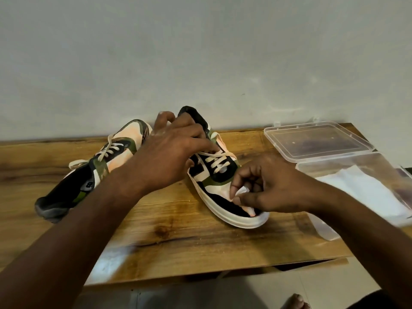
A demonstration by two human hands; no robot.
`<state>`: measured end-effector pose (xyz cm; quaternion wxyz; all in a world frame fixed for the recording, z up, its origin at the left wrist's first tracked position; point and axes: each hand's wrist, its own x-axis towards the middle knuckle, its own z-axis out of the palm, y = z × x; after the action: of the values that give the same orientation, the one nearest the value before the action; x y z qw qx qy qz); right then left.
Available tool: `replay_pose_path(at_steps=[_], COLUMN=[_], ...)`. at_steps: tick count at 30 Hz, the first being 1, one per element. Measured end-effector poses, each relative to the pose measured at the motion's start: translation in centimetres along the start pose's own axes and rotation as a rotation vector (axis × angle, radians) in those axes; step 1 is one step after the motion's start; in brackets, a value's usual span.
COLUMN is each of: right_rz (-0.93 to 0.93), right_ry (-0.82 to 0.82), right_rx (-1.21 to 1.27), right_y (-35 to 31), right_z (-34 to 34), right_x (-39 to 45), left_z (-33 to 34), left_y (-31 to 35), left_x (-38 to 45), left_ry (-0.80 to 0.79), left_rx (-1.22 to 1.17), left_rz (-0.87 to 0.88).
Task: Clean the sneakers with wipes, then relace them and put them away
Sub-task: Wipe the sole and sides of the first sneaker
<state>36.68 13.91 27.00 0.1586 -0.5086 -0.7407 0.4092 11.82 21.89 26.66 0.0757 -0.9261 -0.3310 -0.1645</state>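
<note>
Right sneaker: the sneaker (219,186) being cleaned stands on the wooden tabletop (178,230), sole down, toe toward the person and heel toward the wall; black, green and cream panels, cream laces still threaded.
Left hand: the left hand (176,150) lies over the shoe's collar and upper laces, fingers curled round the opening, gripping it.
Right hand: the right hand (263,186) pinches a small white wipe (242,191) between thumb and fingertips, pressed onto the cream panel near the toe.
Second sneaker: the other sneaker (93,170) lies just to the left on the tabletop, tilted onto its side, toe toward the wall and black heel toward the near left, laces in place; its toe sits close beside the left hand.
Wipes box: a clear plastic box (330,230) sits at the right end of the tabletop, with white wipes (365,190) inside and its hinged lid (316,139) lying open toward the wall.
Background: a plain pale wall (200,52) rises behind the tabletop.
</note>
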Motion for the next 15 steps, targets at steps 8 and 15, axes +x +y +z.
replay_pose_path(at_steps=[8,15], right_rz=[-0.082,-0.13], right_ry=[0.3,0.273], right_rx=[0.042,0.056], right_y=[1.4,2.2], right_z=[-0.5,0.7], right_x=[0.6,1.3], left_z=[-0.7,-0.7], left_y=[-2.6,-3.0], left_x=[-0.7,-0.6], left_ry=[-0.007,0.051], left_rx=[0.036,0.041], left_rz=[-0.073,-0.03])
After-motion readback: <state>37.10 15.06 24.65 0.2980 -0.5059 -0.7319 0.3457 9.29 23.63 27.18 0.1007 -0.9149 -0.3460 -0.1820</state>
